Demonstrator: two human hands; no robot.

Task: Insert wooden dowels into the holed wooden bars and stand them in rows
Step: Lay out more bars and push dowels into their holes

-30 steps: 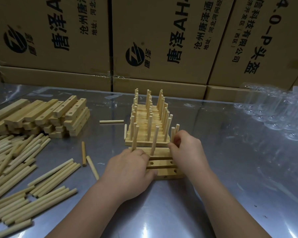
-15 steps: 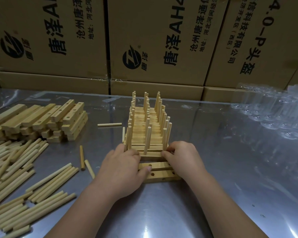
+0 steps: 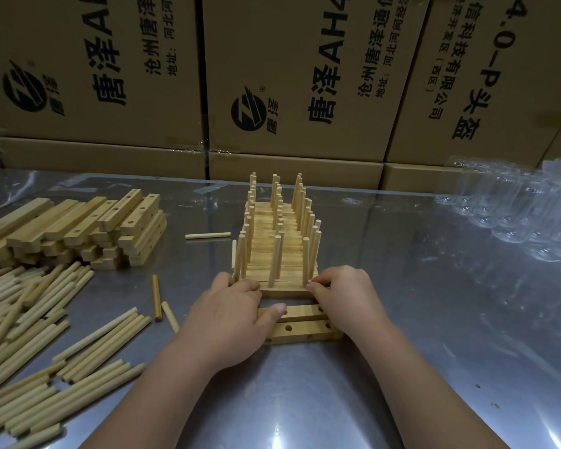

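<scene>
A block of doweled wooden bars (image 3: 277, 241) stands in rows at the table's middle, three upright dowels per bar. The nearest doweled bar (image 3: 284, 288) sits pressed against that block. My left hand (image 3: 227, 315) grips its left end and my right hand (image 3: 347, 296) grips its right end. Two holed bars without dowels (image 3: 305, 324) lie flat just in front, partly under both hands. Loose dowels (image 3: 30, 335) lie heaped at the left.
A stack of holed bars (image 3: 75, 228) sits at the back left. Single dowels (image 3: 208, 235) lie near the block. Clear plastic packaging (image 3: 512, 215) fills the back right. Cardboard boxes (image 3: 298, 79) wall off the far edge of the metal table (image 3: 434, 319).
Both hands have pushed the newly doweled bar away from me until it meets the standing rows. The two empty bars in front stayed in place.
</scene>
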